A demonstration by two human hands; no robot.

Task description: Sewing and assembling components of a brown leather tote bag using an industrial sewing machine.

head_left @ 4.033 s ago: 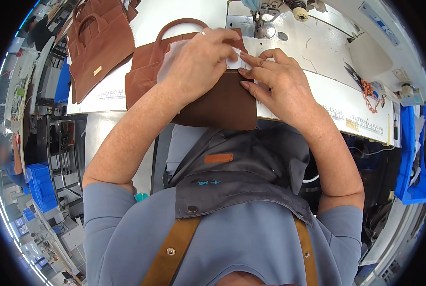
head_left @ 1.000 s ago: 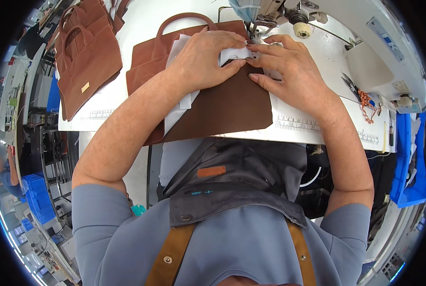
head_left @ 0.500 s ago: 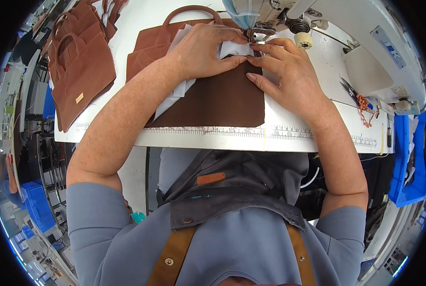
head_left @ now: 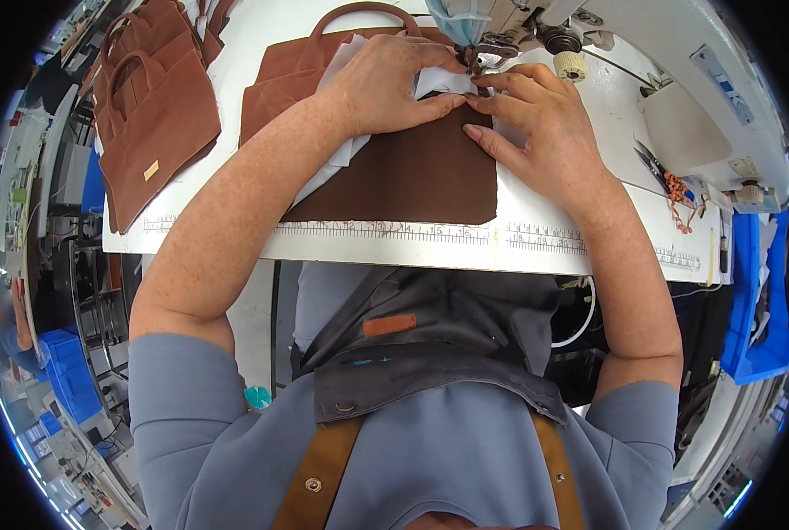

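Observation:
A brown bag (head_left: 403, 177) with a rolled handle lies on the white sewing table, its dark brown panel turned toward me. White lining (head_left: 445, 81) shows at its upper edge, under the needle area of the sewing machine (head_left: 493, 46). My left hand (head_left: 385, 88) lies over the bag, thumb and fingers closed on that edge just left of the presser foot. My right hand (head_left: 540, 124) pinches the same edge from the right, fingertips close to the foot and almost meeting the left thumb. The exact stitch point is partly hidden by fingers and a blue cloth (head_left: 456, 19).
Several similar brown bags (head_left: 160, 132) are stacked at the left of the table. Black scissors (head_left: 650, 163) and a tangle of orange cord (head_left: 677, 193) lie at the right. A printed ruler (head_left: 421, 231) runs along the front edge. A blue bin (head_left: 752, 309) stands at the far right.
The whole view has shifted slightly up and to the right. Both hands keep nearly the same grip on the bag beside the presser foot.

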